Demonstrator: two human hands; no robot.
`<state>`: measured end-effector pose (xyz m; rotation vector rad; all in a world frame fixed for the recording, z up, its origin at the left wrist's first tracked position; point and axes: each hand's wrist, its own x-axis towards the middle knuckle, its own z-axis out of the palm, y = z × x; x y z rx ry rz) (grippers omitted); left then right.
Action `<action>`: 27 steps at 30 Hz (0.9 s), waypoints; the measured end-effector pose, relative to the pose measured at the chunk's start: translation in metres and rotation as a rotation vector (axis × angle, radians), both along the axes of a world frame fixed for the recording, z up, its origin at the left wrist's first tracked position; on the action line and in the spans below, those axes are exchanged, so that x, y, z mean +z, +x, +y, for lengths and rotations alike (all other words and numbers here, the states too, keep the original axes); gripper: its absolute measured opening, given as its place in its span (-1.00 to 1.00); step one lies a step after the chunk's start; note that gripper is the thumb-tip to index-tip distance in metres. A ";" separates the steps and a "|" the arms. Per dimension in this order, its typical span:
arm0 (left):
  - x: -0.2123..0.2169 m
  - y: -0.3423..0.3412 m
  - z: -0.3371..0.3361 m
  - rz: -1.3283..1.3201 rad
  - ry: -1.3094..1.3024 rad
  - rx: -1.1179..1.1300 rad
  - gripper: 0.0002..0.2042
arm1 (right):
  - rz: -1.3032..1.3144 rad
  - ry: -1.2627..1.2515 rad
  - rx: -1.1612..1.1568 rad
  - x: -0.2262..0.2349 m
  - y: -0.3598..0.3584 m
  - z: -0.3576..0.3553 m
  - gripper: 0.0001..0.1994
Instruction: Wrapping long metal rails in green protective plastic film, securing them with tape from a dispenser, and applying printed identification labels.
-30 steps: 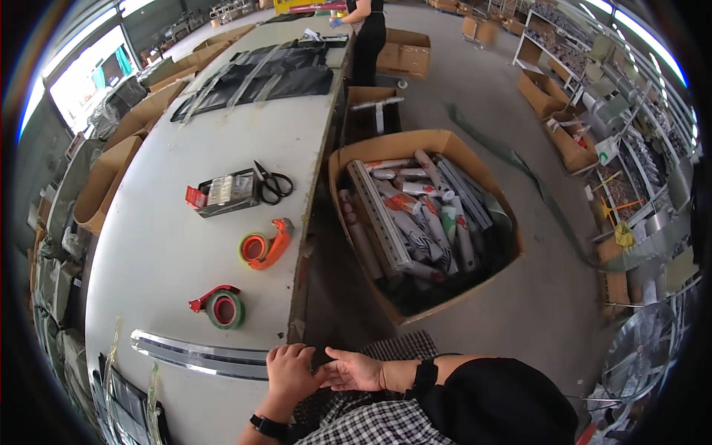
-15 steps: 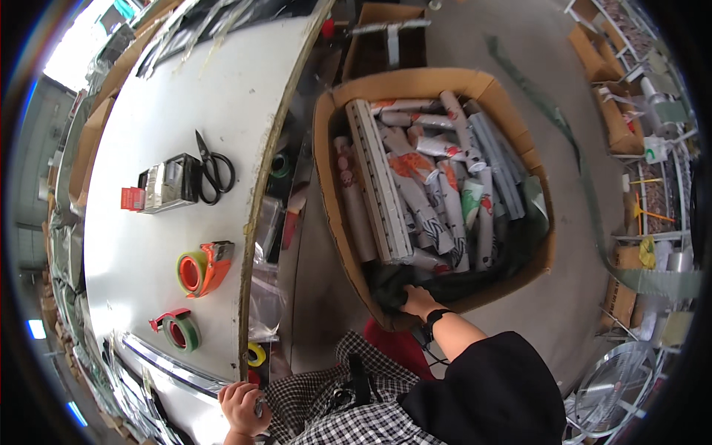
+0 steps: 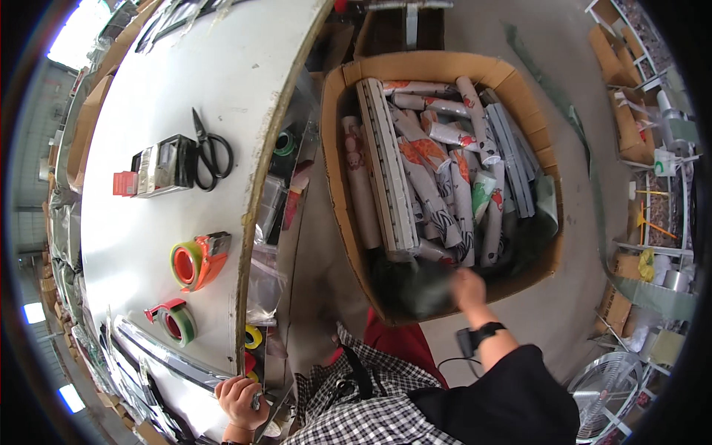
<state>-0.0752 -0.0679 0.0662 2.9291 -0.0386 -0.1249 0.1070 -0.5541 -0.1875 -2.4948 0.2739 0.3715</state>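
Note:
A large open cardboard box [image 3: 552, 148] stands on the floor in front of me. Inside lie several patterned paper-wrapped rolls [image 3: 426, 174], a long pale slotted bar [image 3: 389, 170] and grey strips [image 3: 510, 159]. Dark green sheeting [image 3: 408, 285] lines the near part of the box. My right hand [image 3: 469, 291] is at the box's near side, next to that sheeting; motion blur hides its fingers and whether they grip it. At the table's near corner, my left hand [image 3: 242, 400] is closed, with a small shiny piece showing by its fingers that I cannot make out.
On the white table [image 3: 141, 252] at left lie black scissors [image 3: 211, 157], a small black holder [image 3: 163, 167], an orange tape dispenser [image 3: 202, 261] and a red one with green tape [image 3: 175, 322]. A green strip [image 3: 586, 144] lies across the floor. Shelving [image 3: 653, 167] stands at right.
My right hand has moved right along the box's near side, and the green sheeting beside it has shifted and blurred. The view has moved slightly; my left hand stays at the table corner.

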 end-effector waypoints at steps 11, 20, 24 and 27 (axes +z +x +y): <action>0.028 -0.001 0.012 -0.009 -0.239 -0.121 -0.57 | -0.989 0.240 -0.196 0.312 0.033 0.045 -0.70; 0.100 0.038 0.098 0.239 -1.647 -0.004 -0.27 | -0.871 0.967 1.364 0.450 -0.085 0.381 -0.88; 0.110 -0.009 0.179 -0.122 -2.316 -0.091 -0.37 | -0.551 0.992 1.708 0.415 -0.146 0.445 -0.85; 0.154 -0.061 0.241 -1.000 -1.678 0.197 -0.40 | -0.702 0.880 1.753 0.399 -0.142 0.468 -0.84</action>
